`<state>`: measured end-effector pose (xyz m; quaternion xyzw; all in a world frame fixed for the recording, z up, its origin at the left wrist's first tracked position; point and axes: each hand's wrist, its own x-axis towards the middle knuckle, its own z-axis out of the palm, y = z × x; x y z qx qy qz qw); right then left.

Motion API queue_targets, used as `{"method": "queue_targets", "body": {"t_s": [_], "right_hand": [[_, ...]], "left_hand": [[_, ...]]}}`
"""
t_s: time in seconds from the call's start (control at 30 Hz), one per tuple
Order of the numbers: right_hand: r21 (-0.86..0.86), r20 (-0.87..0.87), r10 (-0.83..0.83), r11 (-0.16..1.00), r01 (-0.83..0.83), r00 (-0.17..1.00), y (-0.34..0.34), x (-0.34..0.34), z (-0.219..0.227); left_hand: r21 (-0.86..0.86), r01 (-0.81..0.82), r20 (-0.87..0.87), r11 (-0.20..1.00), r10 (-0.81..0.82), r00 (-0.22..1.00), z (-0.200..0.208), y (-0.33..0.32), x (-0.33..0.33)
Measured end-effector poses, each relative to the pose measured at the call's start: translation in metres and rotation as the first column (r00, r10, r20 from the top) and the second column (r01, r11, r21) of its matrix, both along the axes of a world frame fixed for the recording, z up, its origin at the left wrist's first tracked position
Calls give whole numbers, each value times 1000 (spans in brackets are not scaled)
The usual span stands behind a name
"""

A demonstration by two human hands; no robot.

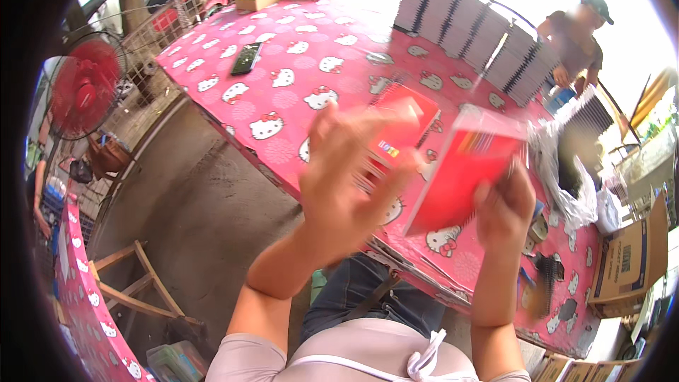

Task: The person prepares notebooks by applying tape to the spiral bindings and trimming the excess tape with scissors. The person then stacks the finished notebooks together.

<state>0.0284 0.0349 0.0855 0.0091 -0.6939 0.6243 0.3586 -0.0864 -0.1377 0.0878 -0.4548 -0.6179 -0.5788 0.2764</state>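
Note:
My right hand (506, 206) grips a red spiral notebook (453, 187) by its right side, tilted above the pink table. My left hand (346, 177) is raised left of it, blurred, with the fingers spread and nothing visible in them. Behind and partly hidden by that hand, more red notebooks (422, 107) lie on the pink cat-print tablecloth (276, 95). The far ends of the fingers are smeared by motion.
Tall stacks of spiral-bound notebooks (460, 25) stand along the far side. A phone (246, 59) lies far left. Plastic wrapping (562, 177) and a cardboard box (629, 265) are at right. A person (576, 42) stands beyond the table; a red fan (86, 92) is at left.

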Motion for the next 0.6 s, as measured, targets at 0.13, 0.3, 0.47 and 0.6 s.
{"method": "queue_targets", "body": {"t_s": [0.13, 0.3, 0.47, 0.6], "right_hand": [[132, 547, -175, 984, 122, 819, 18, -75, -10], [-454, 492, -4, 852, 261, 871, 3, -94, -58], [-516, 572, 252, 850, 104, 781, 17, -102, -53], [-520, 552, 191, 840, 156, 812, 21, -117, -77]], "left_hand": [[89, 174, 679, 981, -188, 710, -3, 19, -77], [-136, 461, 948, 877, -20, 316, -40, 22, -119], [33, 800, 992, 599, -117, 47, -16, 37, -122], [-229, 739, 972, 633, 108, 209, -21, 56, -128]]}}
